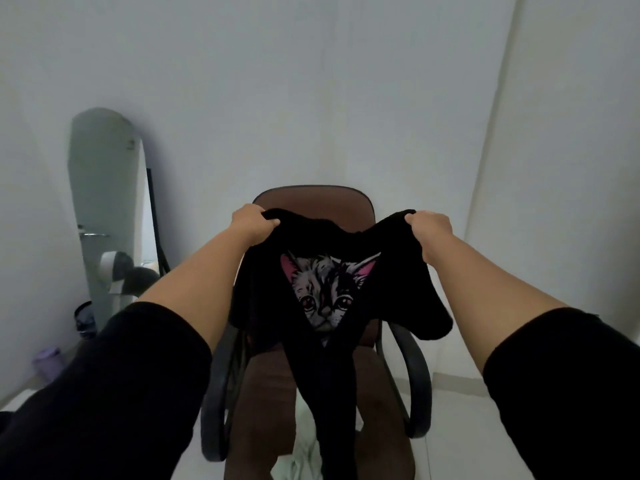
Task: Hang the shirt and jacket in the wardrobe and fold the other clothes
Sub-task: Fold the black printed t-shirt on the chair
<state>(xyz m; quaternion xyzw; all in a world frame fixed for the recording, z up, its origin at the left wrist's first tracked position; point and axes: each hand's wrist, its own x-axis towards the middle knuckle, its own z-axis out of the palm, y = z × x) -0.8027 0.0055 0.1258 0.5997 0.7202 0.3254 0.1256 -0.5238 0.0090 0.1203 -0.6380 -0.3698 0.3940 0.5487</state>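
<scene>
Mid-frame, the left hand [252,221] and right hand [429,225] each grip a top corner of a black cat-print T-shirt [325,292], holding it up over a brown office chair [311,199].

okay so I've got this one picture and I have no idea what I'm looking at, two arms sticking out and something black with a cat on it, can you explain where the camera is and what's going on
There is no machine here. The camera is worn on a person's head and looks forward and down, so the two arms reaching into the picture are that person's own.

The left hand and the right hand each grip an upper corner of a black top, holding it up and spread between them. It has a cat's face printed on it, and its lower part hangs down in folds.

Behind and below it stands a brown chair with dark armrests. A pale cloth lies low on it; I cannot tell what garment that is.

On the left a tall mirror leans against the wall, with a purple cup and a dark container on the floor near it.
</scene>
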